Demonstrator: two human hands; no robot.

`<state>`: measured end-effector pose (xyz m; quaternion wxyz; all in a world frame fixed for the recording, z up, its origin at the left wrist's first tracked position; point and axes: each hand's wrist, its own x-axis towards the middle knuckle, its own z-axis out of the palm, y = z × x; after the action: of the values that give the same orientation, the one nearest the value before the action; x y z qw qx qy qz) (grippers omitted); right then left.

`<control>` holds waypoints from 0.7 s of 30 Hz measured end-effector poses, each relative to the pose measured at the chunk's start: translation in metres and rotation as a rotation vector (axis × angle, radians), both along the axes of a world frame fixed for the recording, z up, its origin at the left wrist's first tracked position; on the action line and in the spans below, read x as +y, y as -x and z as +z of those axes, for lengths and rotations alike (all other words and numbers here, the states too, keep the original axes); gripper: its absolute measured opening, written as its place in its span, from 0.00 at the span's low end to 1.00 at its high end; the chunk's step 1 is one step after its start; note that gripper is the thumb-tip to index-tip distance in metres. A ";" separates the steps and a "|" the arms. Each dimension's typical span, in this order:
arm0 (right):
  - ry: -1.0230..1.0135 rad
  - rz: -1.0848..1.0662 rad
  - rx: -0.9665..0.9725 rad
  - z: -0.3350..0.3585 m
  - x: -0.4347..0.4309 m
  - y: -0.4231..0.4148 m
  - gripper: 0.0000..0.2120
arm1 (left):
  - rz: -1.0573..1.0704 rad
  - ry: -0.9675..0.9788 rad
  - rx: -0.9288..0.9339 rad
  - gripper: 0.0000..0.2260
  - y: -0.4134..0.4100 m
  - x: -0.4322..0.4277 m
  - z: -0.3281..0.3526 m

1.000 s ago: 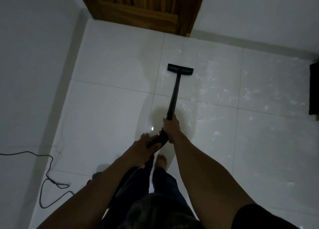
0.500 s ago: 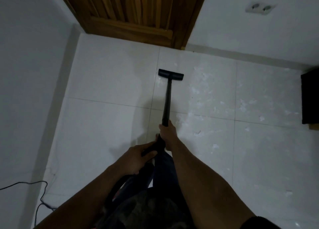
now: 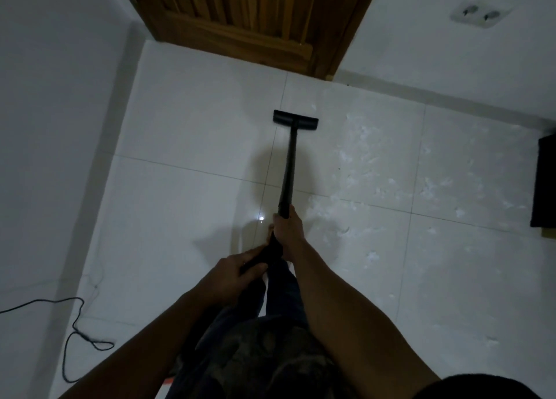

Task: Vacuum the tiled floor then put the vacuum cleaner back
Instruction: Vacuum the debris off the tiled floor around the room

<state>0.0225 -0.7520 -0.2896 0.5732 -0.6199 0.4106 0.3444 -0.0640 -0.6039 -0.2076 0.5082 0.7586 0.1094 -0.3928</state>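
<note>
A black vacuum wand (image 3: 289, 163) runs from my hands down to its flat floor nozzle (image 3: 295, 118), which sits on the white tiled floor (image 3: 186, 206) near a grout line. My right hand (image 3: 288, 227) grips the wand's upper part. Just behind it, my left hand (image 3: 233, 273) holds the dark handle end where the hose begins. White scraps of debris (image 3: 361, 157) lie scattered over the tiles to the right of the nozzle. The vacuum's body is hidden below me.
A wooden door (image 3: 249, 16) closes the far side. White walls stand at left and at far right, with a double socket (image 3: 478, 14) on the right wall. A black cable (image 3: 75, 332) loops on the floor at left. A dark piece of furniture (image 3: 544, 185) stands at the right edge.
The nozzle has slid leftward across the tiles, away from the debris patch and over the grout line. Both hands keep their hold on the wand. The camera view shifted.
</note>
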 end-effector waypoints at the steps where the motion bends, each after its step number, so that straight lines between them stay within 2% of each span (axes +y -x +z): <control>1: 0.001 -0.017 0.007 -0.001 0.001 -0.004 0.24 | 0.028 -0.004 0.007 0.17 -0.004 0.000 0.000; 7: 0.089 0.024 -0.007 -0.010 -0.023 -0.042 0.27 | 0.058 0.021 0.030 0.17 -0.040 -0.022 -0.007; 13: 0.054 0.030 0.006 -0.017 -0.041 -0.098 0.26 | 0.037 0.007 0.020 0.24 -0.087 -0.045 -0.022; 21: 0.005 0.112 -0.008 -0.024 -0.039 -0.158 0.27 | 0.043 -0.037 -0.040 0.23 -0.136 -0.053 -0.033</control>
<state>0.1803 -0.7914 -0.3137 0.5533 -0.6447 0.3737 0.3723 0.0721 -0.6564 -0.2401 0.5043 0.7731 0.1228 -0.3646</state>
